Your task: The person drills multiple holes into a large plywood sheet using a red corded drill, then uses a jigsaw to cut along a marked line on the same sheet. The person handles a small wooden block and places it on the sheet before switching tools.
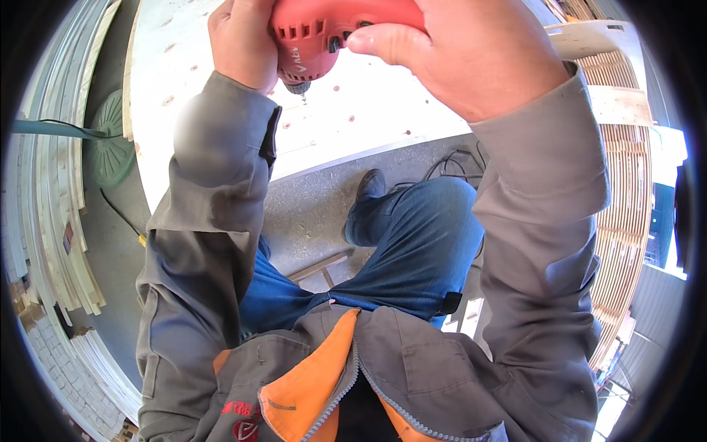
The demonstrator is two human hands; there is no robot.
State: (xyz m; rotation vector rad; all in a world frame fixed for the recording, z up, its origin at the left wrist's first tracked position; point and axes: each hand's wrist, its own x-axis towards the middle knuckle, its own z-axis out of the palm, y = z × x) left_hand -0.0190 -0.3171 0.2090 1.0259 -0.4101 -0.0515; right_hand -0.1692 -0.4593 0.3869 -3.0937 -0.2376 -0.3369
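Pale lettering (297, 60) runs sideways on the housing of the red power drill (313, 46), beside its vent slots. Red embroidered lettering (241, 407) sits on the chest of the grey jacket (434, 368), above a round red emblem (245, 430).

Both arms reach up the view, elbows bent, sleeves folded back at the wrists. The drill is between the 2 hands at the top edge, over a pale knotted panel (177, 66), its dark chuck (297, 88) pointing toward the person; whether the thin bit touches the panel cannot be told.

The right hand (479, 59) grips the drill, its thumb (390, 43) lying across the housing by the dark controls; its other fingers are hidden. The left hand (247, 44) presses against the opposite side, knuckles bent; its fingertips are out of sight, so I cannot tell whether they pinch anything.
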